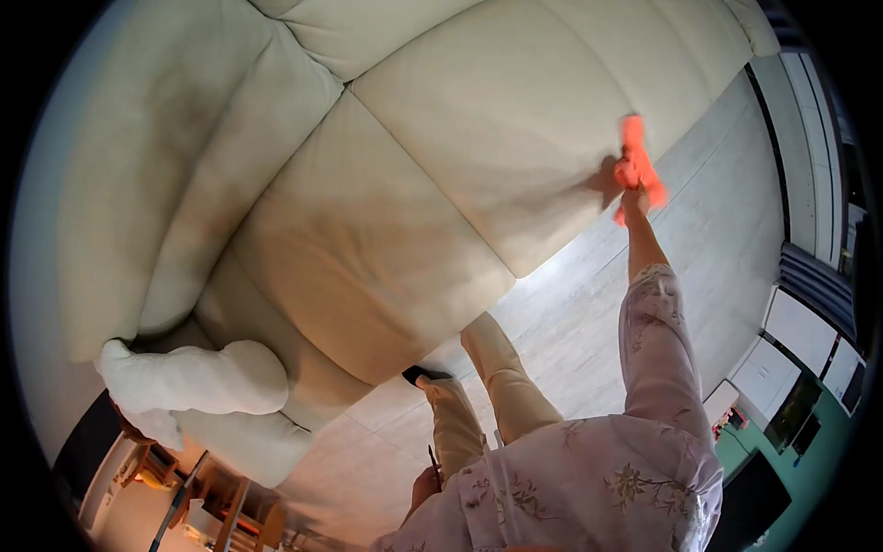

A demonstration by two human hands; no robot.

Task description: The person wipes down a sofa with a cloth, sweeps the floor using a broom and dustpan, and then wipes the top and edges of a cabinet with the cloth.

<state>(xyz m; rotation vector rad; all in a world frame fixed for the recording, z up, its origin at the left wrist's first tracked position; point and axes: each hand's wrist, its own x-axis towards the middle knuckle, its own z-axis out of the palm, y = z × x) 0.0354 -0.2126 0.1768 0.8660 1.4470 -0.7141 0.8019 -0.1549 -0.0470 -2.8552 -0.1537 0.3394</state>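
The right hand [635, 201] is clutching an orange cloth [633, 168] near the sofa [478, 138]. The left hand [424, 486] is gripping a slim object [432, 457].

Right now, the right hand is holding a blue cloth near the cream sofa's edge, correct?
Not quite: the head view shows that the cloth is orange, not blue. The right hand does hold it near the cream sofa's edge.
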